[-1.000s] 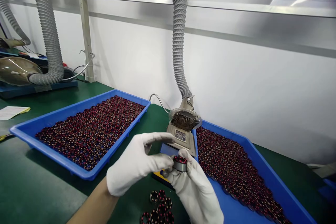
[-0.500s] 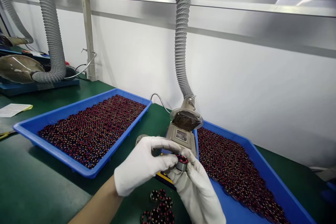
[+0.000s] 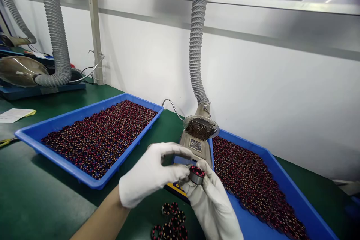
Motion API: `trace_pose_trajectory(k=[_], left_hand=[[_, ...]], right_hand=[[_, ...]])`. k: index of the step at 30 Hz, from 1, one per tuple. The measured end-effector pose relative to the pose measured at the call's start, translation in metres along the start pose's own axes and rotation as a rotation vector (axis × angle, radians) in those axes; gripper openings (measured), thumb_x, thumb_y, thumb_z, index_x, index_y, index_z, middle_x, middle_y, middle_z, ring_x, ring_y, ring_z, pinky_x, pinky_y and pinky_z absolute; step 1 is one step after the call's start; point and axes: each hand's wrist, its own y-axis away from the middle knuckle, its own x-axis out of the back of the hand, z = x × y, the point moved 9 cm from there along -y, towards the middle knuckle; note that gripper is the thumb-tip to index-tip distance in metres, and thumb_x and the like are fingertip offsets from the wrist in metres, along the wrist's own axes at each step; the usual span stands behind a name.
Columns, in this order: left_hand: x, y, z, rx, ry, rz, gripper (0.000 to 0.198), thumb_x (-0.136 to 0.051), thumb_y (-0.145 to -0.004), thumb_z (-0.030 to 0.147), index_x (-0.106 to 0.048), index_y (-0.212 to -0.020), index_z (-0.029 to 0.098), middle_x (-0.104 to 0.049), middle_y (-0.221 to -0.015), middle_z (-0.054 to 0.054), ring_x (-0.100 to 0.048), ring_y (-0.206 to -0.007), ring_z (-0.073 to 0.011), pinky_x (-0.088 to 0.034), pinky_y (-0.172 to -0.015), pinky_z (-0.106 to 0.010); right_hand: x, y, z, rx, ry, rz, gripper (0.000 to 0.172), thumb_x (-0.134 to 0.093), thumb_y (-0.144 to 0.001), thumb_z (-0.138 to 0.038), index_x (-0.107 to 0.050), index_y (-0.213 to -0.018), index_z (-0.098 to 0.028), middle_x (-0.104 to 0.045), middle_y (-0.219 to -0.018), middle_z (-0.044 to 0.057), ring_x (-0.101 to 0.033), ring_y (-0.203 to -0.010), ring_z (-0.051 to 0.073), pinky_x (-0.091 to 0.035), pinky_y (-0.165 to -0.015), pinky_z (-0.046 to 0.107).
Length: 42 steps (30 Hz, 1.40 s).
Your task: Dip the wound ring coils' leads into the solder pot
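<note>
The right hand point(image 3: 210, 198) pinches the ring point(image 3: 196, 179) above the bench point(image 3: 25, 172), best steadied by its grey side with the red-marked face left clear, though whether the left hand point(image 3: 147, 174) grips it I cannot tell.

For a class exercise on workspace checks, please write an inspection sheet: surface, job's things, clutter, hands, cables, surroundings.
Surface: green tabletop, bearing left tray and right tray of small rings.
Job's things: held ring; loose rings on the tabletop.
Clutter: paper and yellow-handled tool at far left.
Hands: white-gloved; right hand grips the held ring, left hand beside it, contact unclear.
Cables: silver cable beside the hood.
Surroundings: white wall, metal ledge, ribbed duct above the hood.
</note>
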Motion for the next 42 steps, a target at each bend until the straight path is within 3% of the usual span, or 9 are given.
trace_pose_trajectory(k=[5,11,14,17,20,27,32,38,42], left_hand=[[-0.01,0.003,0.013,-0.171,-0.081,0.041,0.021,-0.064,-0.071,0.002,-0.074,-0.072,0.02,-0.071,-0.082,-0.002,-0.065,-0.082,-0.0172,-0.051,-0.078,-0.027],[0.022,0.018,0.03,-0.316,-0.034,0.312,0.015,-0.067,-0.076,0.011,-0.073,-0.075,0.025,-0.071,-0.088,0.0,-0.065,-0.088,-0.0155,-0.052,-0.078,-0.023],[0.025,0.012,0.018,-0.179,0.041,0.316,0.015,-0.071,-0.076,0.016,-0.074,-0.088,0.025,-0.071,-0.098,0.0,-0.064,-0.094,-0.0158,-0.05,-0.084,-0.023],[-0.008,0.0,-0.012,0.071,0.162,0.062,0.033,-0.075,-0.072,0.018,-0.071,-0.105,0.02,-0.071,-0.105,-0.006,-0.063,-0.101,-0.021,-0.049,-0.09,-0.03],[-0.027,-0.003,-0.03,0.108,0.341,0.058,0.02,-0.077,-0.071,0.024,-0.075,-0.088,0.016,-0.074,-0.092,-0.007,-0.066,-0.09,-0.0204,-0.05,-0.085,-0.031],[0.0,-0.001,-0.019,-0.095,0.696,0.324,0.016,-0.082,-0.065,0.032,-0.074,-0.075,0.021,-0.073,-0.083,0.0,-0.066,-0.084,-0.0143,-0.047,-0.091,-0.027],[-0.013,-0.004,-0.027,0.118,0.425,0.143,0.022,-0.083,-0.06,0.017,-0.075,-0.081,0.015,-0.073,-0.08,-0.005,-0.066,-0.079,-0.0174,-0.052,-0.08,-0.029],[0.005,0.002,-0.019,-0.108,0.716,0.34,0.016,-0.085,-0.06,0.021,-0.075,-0.073,0.022,-0.073,-0.073,0.003,-0.066,-0.073,-0.0089,-0.051,-0.074,-0.017],[-0.004,-0.002,-0.02,0.034,0.569,0.201,0.026,-0.085,-0.061,0.018,-0.075,-0.085,0.019,-0.074,-0.08,0.0,-0.066,-0.081,-0.0117,-0.05,-0.078,-0.02]], right_hand=[[0.015,-0.001,-0.007,0.135,0.152,0.103,0.025,-0.08,-0.068,-0.029,-0.062,-0.084,-0.024,-0.063,-0.082,-0.001,-0.063,-0.077,0.013,-0.053,-0.068,0.023],[0.021,0.019,-0.051,0.726,0.762,0.376,0.027,-0.078,-0.066,-0.015,-0.053,-0.072,-0.022,-0.061,-0.076,-0.001,-0.062,-0.072,0.013,-0.051,-0.063,0.021],[0.001,0.034,-0.056,0.957,1.008,0.346,0.025,-0.072,-0.071,-0.01,-0.052,-0.078,-0.023,-0.063,-0.095,0.004,-0.063,-0.088,0.016,-0.054,-0.07,0.026],[-0.018,0.045,-0.049,1.129,1.257,0.269,0.029,-0.068,-0.073,-0.004,-0.055,-0.088,-0.025,-0.062,-0.105,0.004,-0.064,-0.093,0.017,-0.054,-0.076,0.029],[-0.031,0.053,-0.04,1.261,1.412,0.214,0.037,-0.067,-0.071,-0.001,-0.059,-0.095,-0.027,-0.062,-0.107,0.004,-0.063,-0.096,0.02,-0.054,-0.084,0.035],[-0.025,0.058,-0.05,1.234,1.233,0.424,0.034,-0.072,-0.068,-0.003,-0.057,-0.087,-0.026,-0.061,-0.103,0.004,-0.063,-0.092,0.017,-0.054,-0.069,0.026],[-0.025,0.056,-0.048,1.225,1.243,0.359,0.035,-0.07,-0.069,-0.002,-0.057,-0.09,-0.027,-0.062,-0.104,0.003,-0.063,-0.096,0.017,-0.054,-0.078,0.03],[-0.024,0.054,-0.046,1.2,1.245,0.36,0.034,-0.071,-0.069,-0.002,-0.055,-0.087,-0.026,-0.062,-0.104,0.002,-0.064,-0.092,0.016,-0.055,-0.078,0.028],[-0.023,0.052,-0.046,1.171,1.225,0.345,0.034,-0.07,-0.07,-0.002,-0.054,-0.087,-0.026,-0.061,-0.104,0.003,-0.063,-0.093,0.016,-0.055,-0.078,0.028]])
